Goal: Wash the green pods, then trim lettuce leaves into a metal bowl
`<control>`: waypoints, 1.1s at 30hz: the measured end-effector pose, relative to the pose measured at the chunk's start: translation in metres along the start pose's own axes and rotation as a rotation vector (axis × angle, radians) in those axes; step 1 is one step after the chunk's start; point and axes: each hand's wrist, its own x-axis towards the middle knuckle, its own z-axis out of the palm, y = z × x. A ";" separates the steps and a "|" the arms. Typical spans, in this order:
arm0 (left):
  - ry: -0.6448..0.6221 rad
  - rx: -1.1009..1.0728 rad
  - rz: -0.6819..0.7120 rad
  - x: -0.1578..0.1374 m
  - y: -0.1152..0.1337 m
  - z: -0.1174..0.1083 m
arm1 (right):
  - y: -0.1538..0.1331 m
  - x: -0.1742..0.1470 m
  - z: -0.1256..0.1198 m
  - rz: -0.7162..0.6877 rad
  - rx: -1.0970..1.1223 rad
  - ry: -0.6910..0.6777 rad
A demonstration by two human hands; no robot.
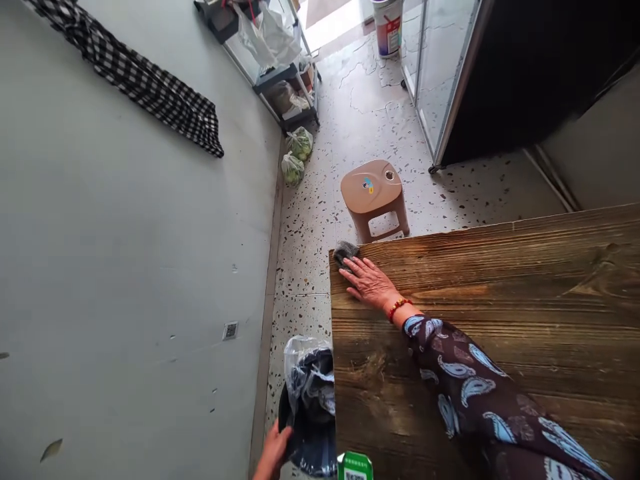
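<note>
At the far left corner of the bench lies a crumpled gray cloth, bunched so that I can't pick out its long axis. The right hand's fingers, spread slightly apart, lie flat against its near side and point towards that corner. Below the bench's left edge stands a black bin with a clear liner, crumpled plastic inside. The left hand is at its rim; from here I can't tell whether those fingers are clamped on it. A green card sits at the left edge. Speckled floor runs between bench and wall; a brown stool stands just beyond the far edge.
</note>
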 end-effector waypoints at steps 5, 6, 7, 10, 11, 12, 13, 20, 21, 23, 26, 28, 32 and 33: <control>-0.010 -0.122 0.033 0.000 -0.012 -0.007 | -0.011 0.000 -0.001 0.014 -0.042 -0.039; -0.009 -0.131 0.036 0.001 -0.016 -0.009 | -0.013 0.000 0.000 0.020 -0.050 -0.044; -0.006 -0.133 0.038 0.002 -0.020 -0.011 | -0.014 0.000 0.001 0.026 -0.060 -0.050; -0.001 -0.111 0.054 0.007 -0.033 -0.017 | -0.019 0.004 0.001 0.056 -0.097 -0.064; -0.008 -0.102 0.068 0.009 -0.037 -0.018 | -0.023 0.006 0.001 0.082 -0.108 -0.066; -0.018 -0.097 0.085 0.011 -0.042 -0.020 | -0.029 0.008 0.001 0.124 -0.118 -0.063; -0.029 -0.094 0.101 0.013 -0.046 -0.021 | -0.038 0.008 0.003 0.175 -0.126 -0.057; -0.085 -0.066 0.097 0.036 -0.059 -0.030 | -0.186 -0.101 0.070 0.068 0.043 -0.104; -0.107 -0.073 0.093 0.041 -0.060 -0.032 | -0.214 -0.127 0.083 0.076 0.089 -0.095; -0.156 -0.088 0.088 0.049 -0.062 -0.035 | -0.260 -0.175 0.101 0.092 0.208 -0.052; -0.206 -0.080 0.103 0.059 -0.060 -0.035 | -0.277 -0.227 0.085 0.191 0.333 0.152; -0.228 -0.065 0.118 0.062 -0.056 -0.033 | -0.243 -0.257 0.044 0.409 0.280 0.359; -0.261 -0.036 0.141 0.068 -0.050 -0.029 | -0.120 -0.318 -0.040 0.925 0.018 0.654; -0.266 -0.035 0.148 0.071 -0.049 -0.028 | -0.098 -0.327 -0.048 1.003 -0.048 0.655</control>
